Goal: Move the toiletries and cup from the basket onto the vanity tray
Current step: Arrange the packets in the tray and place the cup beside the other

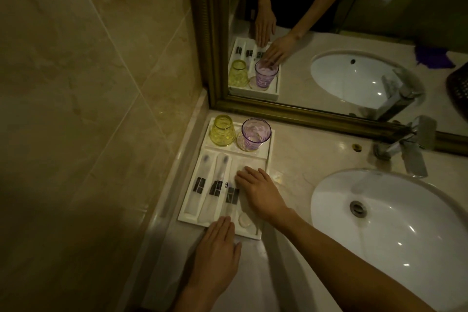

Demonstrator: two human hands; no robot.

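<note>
The tiled wall ran along the far left, and the white vanity tray sat in the corner, close beside the wall and the mirror frame. At its back stood a yellow cup, mouth down. In front of it two wrapped toothbrushes lay side by side in their slots, and a third packet lay just right of them. The left hand lay flat with straight fingers, fingertips on the tray's near edge, holding nothing. A purple cup stood upright beside the yellow one. The right hand rested palm down in the right compartment with fingers spread, gripping nothing, its edge touching the third packet. A small pale round item lay between the two hands. Bare counter separated the tray from the sink, with the faucet behind it.
</note>
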